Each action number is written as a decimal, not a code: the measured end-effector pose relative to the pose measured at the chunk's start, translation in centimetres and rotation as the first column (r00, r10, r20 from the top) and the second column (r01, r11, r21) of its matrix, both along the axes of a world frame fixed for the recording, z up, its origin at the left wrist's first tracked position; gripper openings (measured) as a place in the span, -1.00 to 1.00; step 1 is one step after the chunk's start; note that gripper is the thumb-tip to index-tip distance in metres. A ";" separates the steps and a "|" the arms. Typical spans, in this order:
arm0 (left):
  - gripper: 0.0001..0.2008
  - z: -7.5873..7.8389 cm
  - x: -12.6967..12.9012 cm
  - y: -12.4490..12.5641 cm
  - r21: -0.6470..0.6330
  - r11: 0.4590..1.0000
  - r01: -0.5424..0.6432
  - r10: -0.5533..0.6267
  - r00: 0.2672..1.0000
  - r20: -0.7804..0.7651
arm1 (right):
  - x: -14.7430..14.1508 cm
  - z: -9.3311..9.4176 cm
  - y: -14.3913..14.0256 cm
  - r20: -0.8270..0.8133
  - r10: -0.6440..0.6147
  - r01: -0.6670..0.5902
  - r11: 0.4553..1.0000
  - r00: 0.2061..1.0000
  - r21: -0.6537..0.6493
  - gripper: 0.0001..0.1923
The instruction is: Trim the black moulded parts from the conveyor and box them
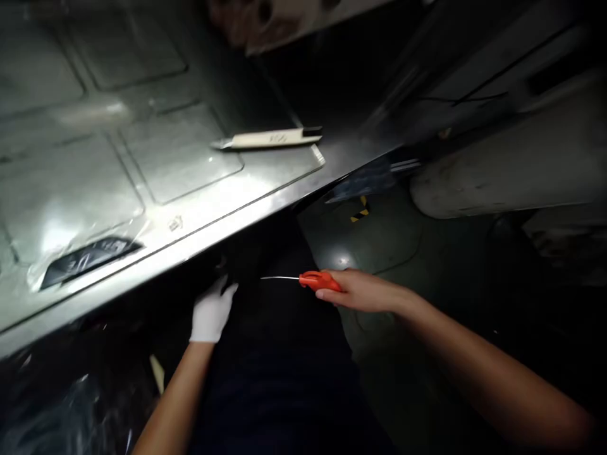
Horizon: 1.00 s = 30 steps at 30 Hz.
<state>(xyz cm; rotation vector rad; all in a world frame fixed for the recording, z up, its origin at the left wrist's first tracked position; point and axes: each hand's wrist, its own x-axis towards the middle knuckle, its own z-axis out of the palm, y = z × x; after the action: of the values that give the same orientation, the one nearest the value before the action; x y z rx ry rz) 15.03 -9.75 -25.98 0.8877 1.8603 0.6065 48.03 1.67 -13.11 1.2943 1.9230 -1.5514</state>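
My right hand [358, 291] is bare and wrapped around the red body of an air blow gun [320, 280]. Its thin, slightly bent metal nozzle points left toward my other hand. My left hand [211, 313], in a white glove, is just below the bench edge with its fingers curled. Whatever it may hold is lost against the dark background. On the bench [180, 170], a pale pen-shaped tool [268, 139] with a grey pointed tip lies near the far right corner. A dark flat part [90, 259] in clear plastic rests near the front edge.
Black plastic sheeting [71, 404] hangs or lies at lower left. The floor [379, 240] bears a yellow-black tape mark [360, 212]. A large pale rounded object [512, 158] stands at right. Part of a blurred pale object [294, 25] shows at the top.
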 end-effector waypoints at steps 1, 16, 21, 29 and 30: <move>-0.77 0.5 -0.4 0.1 0.010 0.999 0.033 -0.033 0.999 -0.017 | 0.6 0.3 0.3 -0.010 -0.032 0.032 0.999 0.999 0.006 -0.63; -0.66 14.5 1.9 -0.2 0.322 0.808 -0.493 0.103 0.657 0.747 | 4.1 0.8 9.2 -0.398 -0.550 0.650 0.398 0.734 0.648 -0.49; -0.69 17.7 1.7 0.6 0.311 0.662 -0.682 0.034 0.443 0.896 | -1.4 -6.7 10.6 -0.362 -0.620 0.692 0.443 0.696 0.570 -0.60; -0.69 17.6 0.0 0.2 0.276 0.630 -0.726 0.042 0.387 0.921 | -8.7 -0.7 1.7 -0.469 -0.359 0.538 0.775 0.807 0.332 -0.68; -0.70 17.3 0.2 0.2 0.287 0.639 -0.714 0.034 0.399 0.916 | -9.9 1.6 0.6 -0.528 -0.274 0.505 0.782 0.804 0.365 -0.74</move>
<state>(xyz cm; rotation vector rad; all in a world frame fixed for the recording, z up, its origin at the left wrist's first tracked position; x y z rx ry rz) 15.19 -9.59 -8.67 0.3150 0.8266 1.7708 38.10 2.26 -11.53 1.7787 2.5981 -1.7455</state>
